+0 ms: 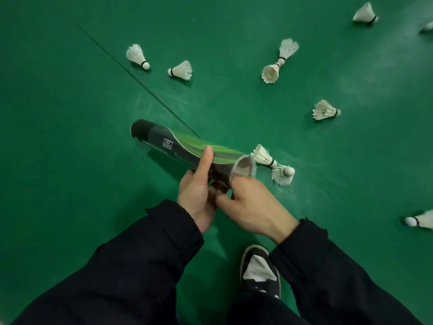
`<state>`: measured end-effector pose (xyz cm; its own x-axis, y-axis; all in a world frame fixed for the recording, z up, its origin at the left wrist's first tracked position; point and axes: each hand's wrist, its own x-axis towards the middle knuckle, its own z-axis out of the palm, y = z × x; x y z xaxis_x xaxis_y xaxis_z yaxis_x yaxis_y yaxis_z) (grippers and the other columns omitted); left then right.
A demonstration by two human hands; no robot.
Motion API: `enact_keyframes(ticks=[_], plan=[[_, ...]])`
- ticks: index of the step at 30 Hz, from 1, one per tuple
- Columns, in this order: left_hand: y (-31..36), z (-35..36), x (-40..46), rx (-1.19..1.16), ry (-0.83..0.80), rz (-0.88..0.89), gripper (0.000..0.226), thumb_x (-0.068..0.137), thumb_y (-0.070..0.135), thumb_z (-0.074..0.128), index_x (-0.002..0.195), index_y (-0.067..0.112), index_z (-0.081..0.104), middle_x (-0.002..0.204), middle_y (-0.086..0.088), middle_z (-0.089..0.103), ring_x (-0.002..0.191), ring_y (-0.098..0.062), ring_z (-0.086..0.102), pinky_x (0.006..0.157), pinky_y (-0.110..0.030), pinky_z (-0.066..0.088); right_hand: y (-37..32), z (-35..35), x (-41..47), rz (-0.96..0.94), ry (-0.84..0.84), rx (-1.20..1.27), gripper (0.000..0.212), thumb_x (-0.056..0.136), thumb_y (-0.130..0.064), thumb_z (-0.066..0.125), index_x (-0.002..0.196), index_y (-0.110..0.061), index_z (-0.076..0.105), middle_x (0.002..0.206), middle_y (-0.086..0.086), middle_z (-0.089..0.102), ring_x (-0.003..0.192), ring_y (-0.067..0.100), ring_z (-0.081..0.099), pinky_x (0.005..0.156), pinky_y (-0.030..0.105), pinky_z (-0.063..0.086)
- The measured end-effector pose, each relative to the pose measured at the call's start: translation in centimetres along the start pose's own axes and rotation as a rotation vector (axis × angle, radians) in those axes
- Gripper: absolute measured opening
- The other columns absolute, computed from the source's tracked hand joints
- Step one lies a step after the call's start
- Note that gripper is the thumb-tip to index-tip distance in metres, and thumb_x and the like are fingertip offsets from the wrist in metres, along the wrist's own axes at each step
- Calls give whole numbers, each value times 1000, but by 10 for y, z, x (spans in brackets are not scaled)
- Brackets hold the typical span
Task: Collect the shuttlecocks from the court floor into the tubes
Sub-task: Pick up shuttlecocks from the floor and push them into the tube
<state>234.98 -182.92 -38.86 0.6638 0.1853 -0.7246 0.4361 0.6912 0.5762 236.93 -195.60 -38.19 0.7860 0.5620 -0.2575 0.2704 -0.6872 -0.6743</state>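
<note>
Both hands hold one tube (187,148), a long black cylinder with a green swirl along its side and a small printed label near its far end. The left hand (199,195) grips it from below near its near end, thumb laid flat along the green side and fingers curled underneath. The right hand (250,205) is closed round the same end from the other side, its fingers hidden behind the tube; the tube's open, pale grey mouth (244,166) shows just above this hand's knuckles. From the grip the tube slants away to the left, its dark capped end furthest from the hands.

Just right of the mouth, two shuttlecocks lie touching on the green court floor (70,90): one (263,157) with white feathers pointing toward the tube, the other (283,174) with its round cork uppermost. Well beyond the grip lie a separate pair (138,56) (181,70) to the left and two more (288,49) (270,72) joined cork to cork to the right. Further right are single ones (325,110) (365,12) (419,220). All are white-feathered with a dark band at the cork. Below the right hand, a dark and white shoe (260,270) stands on the floor.
</note>
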Motion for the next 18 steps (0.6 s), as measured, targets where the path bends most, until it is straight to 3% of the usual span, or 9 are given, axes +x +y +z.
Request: enact_keyframes(ticks=[2, 4, 7, 8, 10, 13, 14, 16, 18], plan=[[6, 0, 2, 17, -3, 24, 72, 93, 52, 69, 138, -4, 62, 134, -24, 69, 117, -35, 71, 99, -43, 60, -2, 5, 3, -44, 118, 69, 29, 91, -40, 56, 107, -17, 64, 95, 2, 69, 78, 24, 63, 70, 38, 54], [17, 0, 3, -35, 16, 49, 82, 87, 54, 71, 142, -6, 58, 140, -26, 64, 113, -33, 66, 108, -48, 51, -2, 8, -6, -118, 370, 277, 22, 93, -26, 62, 112, -20, 68, 103, -5, 69, 75, 15, 62, 68, 29, 51], [26, -4, 5, -127, 109, 75, 79, 89, 47, 74, 145, -4, 53, 142, -23, 63, 105, -26, 67, 92, -38, 60, 18, 16, -22, 19, 625, 537, 12, 94, -27, 58, 102, -29, 66, 90, -8, 69, 62, 15, 57, 56, 36, 50], [27, -4, 5, -127, 138, 70, 74, 91, 44, 74, 145, -2, 52, 140, -21, 65, 102, -24, 68, 87, -35, 62, 36, 24, -20, 142, 628, 526, 12, 95, -29, 57, 103, -30, 66, 93, -8, 70, 66, 17, 61, 60, 42, 54], [27, -6, 4, -96, 160, 50, 67, 94, 41, 72, 144, 1, 53, 131, -15, 68, 100, -22, 67, 83, -33, 62, 78, 41, -10, 344, 444, 236, 26, 96, -27, 59, 121, -28, 65, 121, -3, 70, 98, 19, 67, 89, 45, 56], [24, -6, 2, -60, 136, 15, 64, 97, 42, 69, 143, 0, 56, 125, -13, 67, 104, -23, 64, 87, -33, 62, 124, 68, 7, 263, 36, -311, 57, 93, -14, 59, 147, -30, 50, 164, 14, 34, 148, 39, 34, 120, 52, 30], [22, -6, 1, -54, 122, 9, 64, 97, 42, 68, 143, 0, 57, 126, -15, 68, 106, -24, 64, 90, -33, 61, 132, 75, 12, 220, -51, -406, 60, 91, -10, 58, 147, -31, 48, 166, 15, 27, 149, 41, 30, 120, 54, 28], [20, -6, 0, -49, 102, -3, 62, 98, 43, 67, 142, 0, 60, 134, -18, 68, 110, -25, 63, 96, -36, 59, 139, 82, 22, 155, -101, -502, 42, 95, -11, 57, 134, -24, 51, 150, 17, 44, 130, 41, 52, 108, 55, 46], [20, -5, 2, -55, 101, -5, 61, 98, 43, 67, 141, 1, 61, 138, -19, 67, 112, -25, 63, 96, -37, 58, 126, 73, 23, 173, 108, -334, 15, 100, -26, 60, 111, -15, 59, 114, 8, 59, 94, 29, 63, 86, 48, 57]])
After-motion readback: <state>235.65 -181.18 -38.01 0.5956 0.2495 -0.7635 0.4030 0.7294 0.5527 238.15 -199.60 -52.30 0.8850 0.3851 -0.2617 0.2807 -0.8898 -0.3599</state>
